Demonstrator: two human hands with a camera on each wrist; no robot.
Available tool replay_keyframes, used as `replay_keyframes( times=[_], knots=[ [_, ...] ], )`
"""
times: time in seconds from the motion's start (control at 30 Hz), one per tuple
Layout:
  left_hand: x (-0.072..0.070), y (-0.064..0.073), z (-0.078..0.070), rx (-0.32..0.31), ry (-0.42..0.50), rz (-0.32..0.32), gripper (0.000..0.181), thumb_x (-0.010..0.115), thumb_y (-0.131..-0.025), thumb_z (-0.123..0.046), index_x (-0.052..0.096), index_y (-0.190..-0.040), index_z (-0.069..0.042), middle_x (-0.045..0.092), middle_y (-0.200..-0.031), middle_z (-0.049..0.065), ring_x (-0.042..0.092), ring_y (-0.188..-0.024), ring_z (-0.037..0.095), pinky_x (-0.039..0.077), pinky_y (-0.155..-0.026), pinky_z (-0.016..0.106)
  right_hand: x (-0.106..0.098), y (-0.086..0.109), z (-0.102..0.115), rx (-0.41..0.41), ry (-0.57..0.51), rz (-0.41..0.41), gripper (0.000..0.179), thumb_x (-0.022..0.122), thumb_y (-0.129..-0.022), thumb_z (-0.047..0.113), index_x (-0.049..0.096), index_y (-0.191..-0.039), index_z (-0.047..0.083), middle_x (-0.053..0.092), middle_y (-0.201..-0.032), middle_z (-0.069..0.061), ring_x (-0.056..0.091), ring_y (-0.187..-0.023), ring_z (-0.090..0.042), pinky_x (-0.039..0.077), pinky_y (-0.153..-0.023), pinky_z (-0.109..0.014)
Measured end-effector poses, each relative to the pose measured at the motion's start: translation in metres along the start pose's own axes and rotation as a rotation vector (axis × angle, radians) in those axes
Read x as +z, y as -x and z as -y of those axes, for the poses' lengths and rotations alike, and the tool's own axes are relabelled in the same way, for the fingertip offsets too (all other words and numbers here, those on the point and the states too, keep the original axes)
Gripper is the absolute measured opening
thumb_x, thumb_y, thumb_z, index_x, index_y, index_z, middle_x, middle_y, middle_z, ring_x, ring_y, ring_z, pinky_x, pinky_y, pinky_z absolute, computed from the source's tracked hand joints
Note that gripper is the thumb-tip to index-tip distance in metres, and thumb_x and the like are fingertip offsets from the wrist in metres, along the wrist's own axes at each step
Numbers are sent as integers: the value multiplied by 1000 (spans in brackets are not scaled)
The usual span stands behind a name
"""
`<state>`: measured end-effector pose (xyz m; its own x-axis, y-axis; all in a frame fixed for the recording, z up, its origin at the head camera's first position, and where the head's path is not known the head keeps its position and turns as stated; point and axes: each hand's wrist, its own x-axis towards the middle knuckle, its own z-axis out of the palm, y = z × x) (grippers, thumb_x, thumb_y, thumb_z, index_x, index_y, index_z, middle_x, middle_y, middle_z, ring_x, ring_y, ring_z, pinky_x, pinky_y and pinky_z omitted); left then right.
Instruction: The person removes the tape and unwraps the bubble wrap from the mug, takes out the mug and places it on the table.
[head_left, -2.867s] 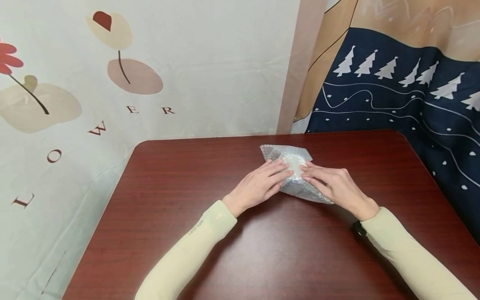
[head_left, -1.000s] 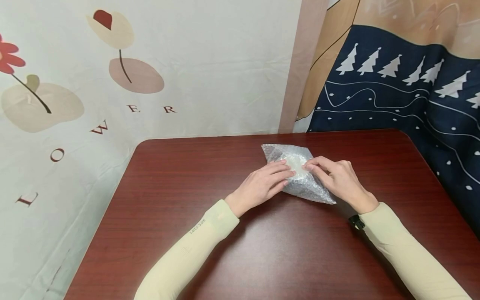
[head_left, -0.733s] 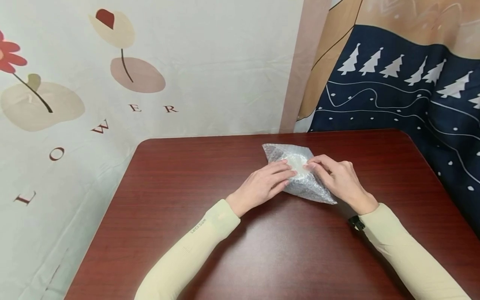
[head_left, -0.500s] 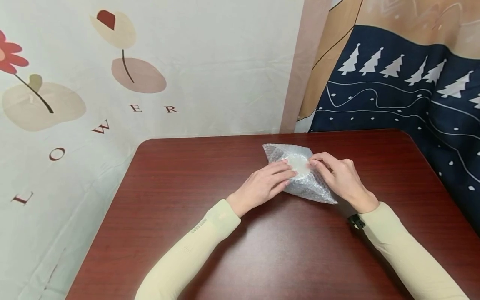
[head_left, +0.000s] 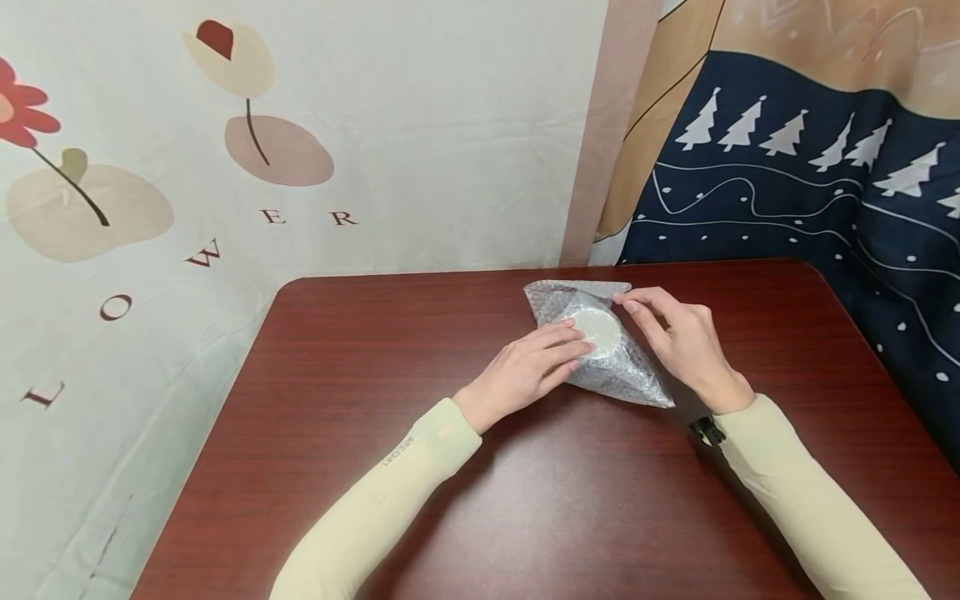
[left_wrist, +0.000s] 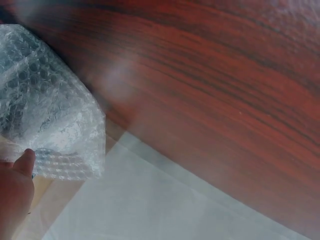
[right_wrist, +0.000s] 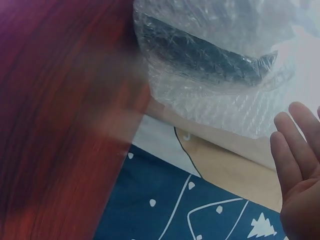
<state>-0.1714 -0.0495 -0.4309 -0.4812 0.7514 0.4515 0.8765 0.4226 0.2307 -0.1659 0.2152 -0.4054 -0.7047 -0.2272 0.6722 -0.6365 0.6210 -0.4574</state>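
A sheet of clear bubble wrap [head_left: 622, 381] lies wrapped about a round thing with a pale top [head_left: 604, 332]; what that thing is cannot be made out. My left hand [head_left: 522, 368] rests on the pale top with its fingers fairly straight. Thumb and forefinger of my right hand [head_left: 684, 346] pinch the bubble wrap's far right corner, lifted a little. The left wrist view has the bubble wrap [left_wrist: 50, 95] beside part of the left hand [left_wrist: 16, 192]. A dark band shows through the bubble wrap [right_wrist: 200, 105] in the right wrist view, near the right hand's straight outer fingers [right_wrist: 287, 162].
The bundle sits toward the far edge of a dark red wooden table [head_left: 360, 350]. Behind it hang a pale curtain [head_left: 450, 150] with flower prints and a navy cloth [head_left: 750, 200] with white trees. A dark strap [head_left: 707, 431] circles the right wrist.
My right hand has left the round top and moved away from me to the bubble wrap's far corner, raising that corner. The left hand stays on the top.
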Motion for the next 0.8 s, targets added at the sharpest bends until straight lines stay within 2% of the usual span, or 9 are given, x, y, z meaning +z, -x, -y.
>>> replay_keyframes(
  times=[0.23,0.47,0.57,0.7,0.8],
  knots=[
    [2,0,0,-5,6,-9,31,65,-103,-18,71,-134,-15,66,-137,6,50,-141,21,26,-121,25,3,-5,-3,30,-10,-26,27,73,-95,3,73,-122,9,77,-116,-7,74,-98,-26,43,-92,-5],
    [1,1,0,-30,18,10,33,65,-104,-20,70,-136,-16,65,-140,6,48,-143,20,25,-121,24,2,-3,-4,69,-40,8,46,69,-97,2,62,-142,9,71,-132,-8,70,-115,-25,41,-98,-7],
    [1,2,1,-33,22,13,33,65,-104,-20,70,-136,-16,64,-141,6,48,-143,20,25,-121,25,0,-2,-2,107,-44,30,49,69,-98,2,59,-146,11,69,-136,-8,69,-118,-26,42,-98,-7],
    [1,2,1,-27,29,2,33,65,-104,-20,70,-136,-16,64,-141,6,47,-144,20,26,-121,25,-1,4,0,182,-9,92,40,68,-101,13,63,-141,12,70,-132,-8,70,-115,-27,55,-97,-28],
    [1,3,0,-24,32,-18,33,65,-104,-20,70,-136,-16,64,-141,6,46,-145,19,27,-121,25,0,10,1,244,14,174,37,67,-103,22,66,-137,10,71,-128,-10,71,-109,-27,56,-92,-48]
  ],
)
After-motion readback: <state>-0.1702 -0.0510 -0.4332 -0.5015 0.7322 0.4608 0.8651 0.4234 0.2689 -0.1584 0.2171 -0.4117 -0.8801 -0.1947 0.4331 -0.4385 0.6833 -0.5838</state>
